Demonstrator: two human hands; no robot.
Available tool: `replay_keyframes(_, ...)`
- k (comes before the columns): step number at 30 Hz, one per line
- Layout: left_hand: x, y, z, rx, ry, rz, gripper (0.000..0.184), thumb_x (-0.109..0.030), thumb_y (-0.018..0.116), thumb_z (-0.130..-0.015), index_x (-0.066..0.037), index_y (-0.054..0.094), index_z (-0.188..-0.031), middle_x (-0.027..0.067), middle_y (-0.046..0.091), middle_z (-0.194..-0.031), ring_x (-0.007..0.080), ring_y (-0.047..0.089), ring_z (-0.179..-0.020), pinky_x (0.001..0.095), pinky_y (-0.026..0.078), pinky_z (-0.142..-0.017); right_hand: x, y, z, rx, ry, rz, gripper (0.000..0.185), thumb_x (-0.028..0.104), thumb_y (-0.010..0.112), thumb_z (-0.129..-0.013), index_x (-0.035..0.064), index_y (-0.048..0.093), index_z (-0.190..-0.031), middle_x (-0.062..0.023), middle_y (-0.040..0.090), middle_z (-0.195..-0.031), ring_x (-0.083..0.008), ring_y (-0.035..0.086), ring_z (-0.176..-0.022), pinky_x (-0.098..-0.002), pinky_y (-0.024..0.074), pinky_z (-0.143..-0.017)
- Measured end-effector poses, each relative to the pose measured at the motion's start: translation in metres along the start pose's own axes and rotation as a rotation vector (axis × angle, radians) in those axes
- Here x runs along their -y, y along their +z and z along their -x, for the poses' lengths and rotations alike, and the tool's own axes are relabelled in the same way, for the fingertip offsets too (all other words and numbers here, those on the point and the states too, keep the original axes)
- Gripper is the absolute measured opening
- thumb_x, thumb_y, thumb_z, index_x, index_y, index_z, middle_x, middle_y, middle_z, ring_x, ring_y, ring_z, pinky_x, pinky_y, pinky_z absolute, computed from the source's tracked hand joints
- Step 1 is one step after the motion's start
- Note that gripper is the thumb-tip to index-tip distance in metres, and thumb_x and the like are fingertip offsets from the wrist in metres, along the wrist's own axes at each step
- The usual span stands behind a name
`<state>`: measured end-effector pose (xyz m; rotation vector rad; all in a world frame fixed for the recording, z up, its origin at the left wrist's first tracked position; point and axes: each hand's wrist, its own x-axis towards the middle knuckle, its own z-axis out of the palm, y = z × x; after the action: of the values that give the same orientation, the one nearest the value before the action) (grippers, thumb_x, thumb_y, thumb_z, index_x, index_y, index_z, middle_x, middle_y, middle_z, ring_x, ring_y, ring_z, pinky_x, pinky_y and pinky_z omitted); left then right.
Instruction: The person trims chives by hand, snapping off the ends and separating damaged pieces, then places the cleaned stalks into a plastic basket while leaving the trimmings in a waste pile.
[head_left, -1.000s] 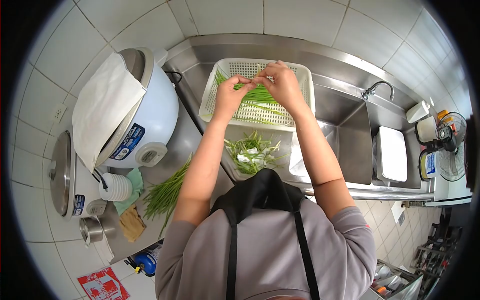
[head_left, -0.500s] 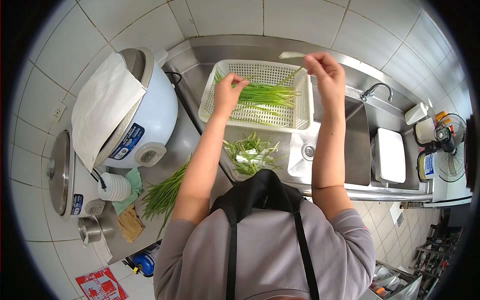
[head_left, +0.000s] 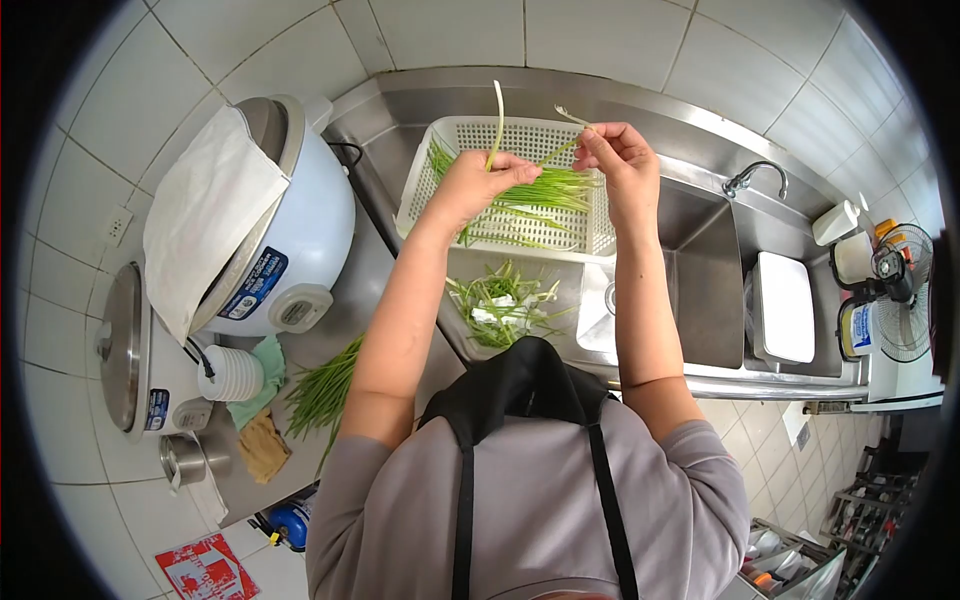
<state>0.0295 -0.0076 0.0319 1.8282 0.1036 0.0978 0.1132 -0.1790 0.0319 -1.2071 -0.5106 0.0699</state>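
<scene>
Both hands are above a white perforated basket (head_left: 425, 205). My left hand (head_left: 472, 188) is closed on a thin spring onion stalk (head_left: 498, 115), whose pale end sticks up past the fingers. A green strip (head_left: 560, 151) stretches between the two hands. My right hand (head_left: 622, 168) pinches it, and a pale, frayed end (head_left: 570, 116) pokes out beyond the fingertips. Under the hands, a row of spring onions (head_left: 560, 190) lies in the basket. Green and whitish trimmings (head_left: 505, 300) are heaped in front of it.
More long green stalks (head_left: 325, 390) lie on the counter at left, near a brown cloth (head_left: 260, 447). Beyond stands a large rice cooker (head_left: 320, 220) covered with a white cloth. At right are the sink (head_left: 700, 270), a faucet (head_left: 755, 175), a white-lidded container (head_left: 783, 308) and a fan (head_left: 903, 270).
My right hand has come down and left, closer to the left hand. My left hand has lifted a little, and a pale stalk end now stands up from it.
</scene>
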Motion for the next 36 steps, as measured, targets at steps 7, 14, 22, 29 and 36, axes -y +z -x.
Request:
replay_keyframes(7,0.007,-0.004,0.000,-0.093,0.033,-0.130,0.029,-0.028,0.068,-0.077,-0.001,0.067,-0.088,0.0055,0.065,-0.076,0.0125,0.058,-0.072,0.0269,0.044,-0.071,0.009,0.009,0.012,0.075,-0.877,1.141,0.020,0.007,0.068,-0.067,0.0126,0.066,-0.086,-0.0017,0.054,-0.091,-0.0201,0.050,-0.085,-0.0339,0.0392,-0.073)
replay_keyframes(14,0.000,0.005,0.001,-0.050,0.059,0.134,0.021,-0.022,0.063,-0.082,-0.003,0.063,-0.090,0.0001,0.061,-0.079,0.0048,0.051,-0.066,0.0180,0.039,-0.058,-0.020,0.016,0.011,0.060,-0.300,0.482,0.003,0.009,0.062,-0.077,0.0072,0.062,-0.080,-0.0022,0.056,-0.077,-0.0148,0.049,-0.081,-0.0289,0.0379,-0.075)
replay_keyframes(22,-0.002,0.011,-0.002,-0.117,0.096,0.378,0.020,-0.021,0.066,-0.081,-0.003,0.063,-0.090,-0.0016,0.057,-0.074,0.0028,0.045,-0.056,0.0160,0.033,-0.048,-0.034,0.041,0.016,0.161,0.121,-0.269,0.013,0.018,0.040,-0.095,0.0062,0.045,-0.094,-0.0035,0.054,-0.084,-0.0110,0.052,-0.074,-0.0255,0.0433,-0.070)
replay_keyframes(29,0.006,0.019,-0.008,-0.300,0.110,0.246,0.020,-0.019,0.069,-0.078,-0.004,0.064,-0.089,-0.0023,0.053,-0.070,0.0048,0.046,-0.057,0.0188,0.036,-0.052,-0.048,0.066,0.023,0.099,0.306,-0.599,0.015,0.021,0.033,-0.097,0.0083,0.041,-0.093,-0.0030,0.047,-0.075,-0.0110,0.044,-0.060,-0.0250,0.0381,-0.053)
replay_keyframes(36,-0.018,-0.020,-0.001,-0.545,0.350,0.444,0.026,-0.029,0.062,-0.084,-0.004,0.058,-0.090,-0.0080,0.038,-0.062,0.0005,0.033,-0.054,0.0175,0.026,-0.047,-0.057,0.044,0.051,0.398,0.241,0.153,0.020,0.026,0.043,-0.094,0.0069,0.050,-0.092,0.0012,0.043,-0.063,-0.0087,0.039,-0.054,-0.0243,0.0354,-0.050)
